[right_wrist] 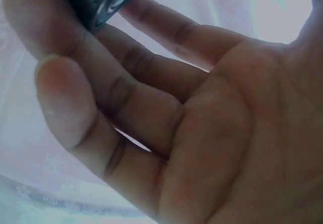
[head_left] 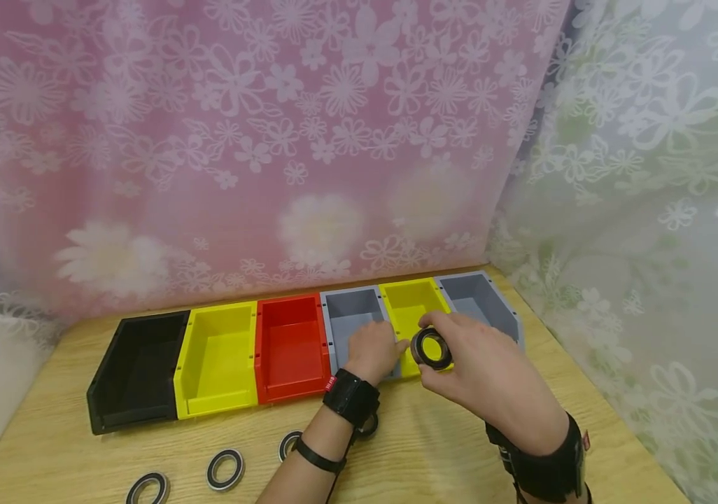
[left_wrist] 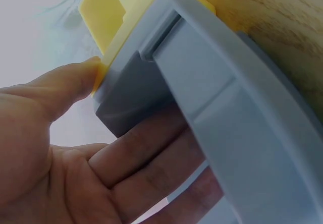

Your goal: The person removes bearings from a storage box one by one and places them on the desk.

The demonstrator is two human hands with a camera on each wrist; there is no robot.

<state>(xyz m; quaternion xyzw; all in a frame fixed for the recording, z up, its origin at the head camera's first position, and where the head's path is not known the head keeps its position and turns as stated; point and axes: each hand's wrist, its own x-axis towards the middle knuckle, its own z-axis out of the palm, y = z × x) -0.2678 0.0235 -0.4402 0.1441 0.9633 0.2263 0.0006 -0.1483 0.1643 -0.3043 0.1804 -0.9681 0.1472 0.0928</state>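
Note:
In the head view my right hand pinches a ball bearing between thumb and fingers, above the front of the right yellow bin. The bearing stands on edge, and yellow shows through its hole. In the right wrist view only part of the bearing shows, at the fingers. My left hand is at the middle grey bin. The left wrist view shows its fingers inside that grey bin and the thumb on the neighbouring yellow bin's edge, gripping the joined walls.
A black bin, another yellow bin and a red bin continue the row leftward; a grey bin ends it at right. Several bearings lie on the wooden table in front, some partly behind the left forearm. Floral curtains hang behind.

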